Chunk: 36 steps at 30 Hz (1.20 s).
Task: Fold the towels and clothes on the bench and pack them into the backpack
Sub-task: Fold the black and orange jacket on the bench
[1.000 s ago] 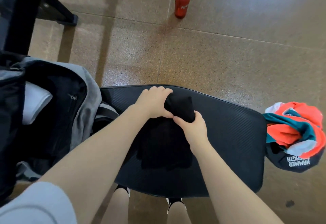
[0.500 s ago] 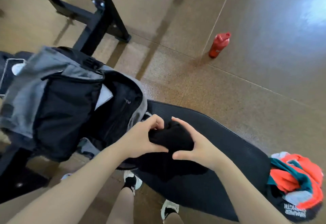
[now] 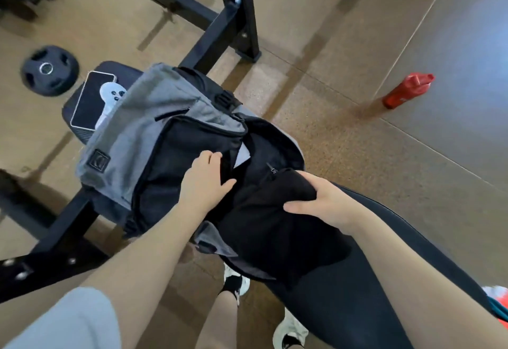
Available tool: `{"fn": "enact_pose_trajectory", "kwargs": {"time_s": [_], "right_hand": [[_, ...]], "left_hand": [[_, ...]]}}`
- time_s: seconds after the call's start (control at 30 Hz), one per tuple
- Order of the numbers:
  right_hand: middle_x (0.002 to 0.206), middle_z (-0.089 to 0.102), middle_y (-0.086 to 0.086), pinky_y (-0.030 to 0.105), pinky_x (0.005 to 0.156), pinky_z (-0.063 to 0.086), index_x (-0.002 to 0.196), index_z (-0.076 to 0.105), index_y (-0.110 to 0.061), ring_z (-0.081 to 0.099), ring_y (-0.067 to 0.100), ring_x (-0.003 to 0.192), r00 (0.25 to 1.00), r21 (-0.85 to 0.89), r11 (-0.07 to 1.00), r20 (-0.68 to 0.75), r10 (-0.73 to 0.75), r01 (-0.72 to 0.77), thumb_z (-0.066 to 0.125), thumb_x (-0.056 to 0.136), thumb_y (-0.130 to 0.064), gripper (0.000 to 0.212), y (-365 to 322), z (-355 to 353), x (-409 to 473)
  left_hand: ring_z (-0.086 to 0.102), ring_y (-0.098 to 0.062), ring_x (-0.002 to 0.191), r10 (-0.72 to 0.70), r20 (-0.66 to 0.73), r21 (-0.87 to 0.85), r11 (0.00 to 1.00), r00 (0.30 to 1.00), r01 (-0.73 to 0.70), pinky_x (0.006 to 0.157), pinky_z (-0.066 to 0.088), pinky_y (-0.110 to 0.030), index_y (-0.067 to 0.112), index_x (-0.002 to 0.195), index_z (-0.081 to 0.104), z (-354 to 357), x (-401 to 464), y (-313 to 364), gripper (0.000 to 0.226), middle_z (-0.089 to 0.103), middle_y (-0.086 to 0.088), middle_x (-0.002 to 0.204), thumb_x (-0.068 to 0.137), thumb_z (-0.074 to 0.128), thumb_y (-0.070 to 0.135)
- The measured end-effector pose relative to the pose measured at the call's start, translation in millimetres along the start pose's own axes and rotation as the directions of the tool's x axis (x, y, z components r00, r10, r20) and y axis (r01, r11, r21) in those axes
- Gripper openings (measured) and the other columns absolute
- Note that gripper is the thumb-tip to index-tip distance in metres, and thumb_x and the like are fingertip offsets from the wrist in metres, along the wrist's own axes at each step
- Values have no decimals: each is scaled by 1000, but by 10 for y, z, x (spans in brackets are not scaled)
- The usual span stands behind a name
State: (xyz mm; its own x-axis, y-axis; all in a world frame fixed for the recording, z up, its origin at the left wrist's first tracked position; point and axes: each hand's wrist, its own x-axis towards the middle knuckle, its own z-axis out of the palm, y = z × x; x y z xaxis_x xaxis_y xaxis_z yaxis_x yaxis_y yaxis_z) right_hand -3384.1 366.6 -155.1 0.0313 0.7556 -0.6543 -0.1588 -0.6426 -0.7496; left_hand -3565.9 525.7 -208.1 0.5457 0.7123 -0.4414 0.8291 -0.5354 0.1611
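Status: packing stage, partway through.

Grey-and-black backpack (image 3: 154,139) lying on the black bench (image 3: 412,266), at 10 o'clock from frame centre, main compartment unzipped and gaping toward 3 o'clock. Pale folded item (image 3: 243,153) already visible inside the opening; judged to be a towel packed earlier in the job, though fabric type not confirmable.

Left hand (image 3: 204,180) on the front panel of the backpack at the edge of the opening, fingers spread fairly straight with tips over the rim; pressing or pulling the flap back, apparently to keep the mouth open. No full wrap round anything visible.

Right hand (image 3: 321,201) at 3 o'clock from the left, thumb and fingers curled round a folded black garment (image 3: 275,225). Garment bundled and compact, leading end just at the compartment mouth, lower part hanging over the bench edge. Not yet inside.

Outstanding: black garment to be pushed in. Orange-and-teal clothing (image 3: 499,307) at 4 o'clock, at the far right frame edge, mostly cut off; appears unfolded and unpacked.

Also noted: smartphone (image 3: 90,101) by the backpack at 10 o'clock, red bottle (image 3: 406,91) on the floor at 2 o'clock, weight plate (image 3: 49,73) at 10 o'clock, black steel frame (image 3: 228,18) at 12.
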Motion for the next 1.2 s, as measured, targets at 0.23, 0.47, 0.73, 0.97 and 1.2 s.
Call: {"fn": "enact_pose_trajectory", "kwargs": {"time_s": [0.23, 0.47, 0.73, 0.97, 1.2], "right_hand": [[104, 71, -13, 32, 88, 50, 106, 60, -40, 66, 8, 98, 992, -22, 993, 49, 119, -118, 71, 78, -9, 44, -98, 49, 392], [113, 68, -4, 34, 92, 50, 120, 58, -29, 65, 15, 103, 955, -89, 975, 199, 218, -204, 73, 76, -11, 49, -567, 216, 1011], [115, 65, 1, 37, 94, 48, 120, 58, -16, 60, 21, 109, 988, -316, 936, -64, 139, -152, 75, 76, -32, 50, -392, 456, 1835], [150, 32, 14, 47, 111, 26, 143, 31, -16, 30, 32, 137, 838, -918, 384, -283, -467, -95, 44, 82, -62, 78, 125, 989, 1112], [151, 30, 15, 53, 106, 31, 146, 22, -21, 34, 35, 137, 940, -951, 257, -235, -248, -170, 66, 68, -62, 98, 343, 1068, 1443]], "left_hand": [[53, -30, 96, -1, 27, 77, 997, 1000, -1, 68, 40, -35, 9, 110, 46, -58, 136, -235, 33, 51, -8, 111, 86, 55, 30], [62, -26, 76, 44, -242, -319, 940, 969, -122, 67, 42, -28, 5, 88, 65, -724, 166, -714, 14, 67, -7, 83, 77, 70, 12], [55, -12, 64, 32, -310, -404, 900, 950, -162, 62, 38, -21, 10, 82, 63, -699, 208, -803, 11, 60, 6, 71, 79, 66, 21], [54, -14, 67, -9, -245, -427, 899, 969, -99, 64, 36, -24, 8, 89, 64, -630, 182, -621, 14, 57, 8, 75, 81, 68, 20], [54, -10, 72, 34, -239, -447, 883, 970, -141, 62, 42, -27, 11, 90, 63, -569, 77, -552, 12, 62, 7, 77, 82, 67, 19]]}}
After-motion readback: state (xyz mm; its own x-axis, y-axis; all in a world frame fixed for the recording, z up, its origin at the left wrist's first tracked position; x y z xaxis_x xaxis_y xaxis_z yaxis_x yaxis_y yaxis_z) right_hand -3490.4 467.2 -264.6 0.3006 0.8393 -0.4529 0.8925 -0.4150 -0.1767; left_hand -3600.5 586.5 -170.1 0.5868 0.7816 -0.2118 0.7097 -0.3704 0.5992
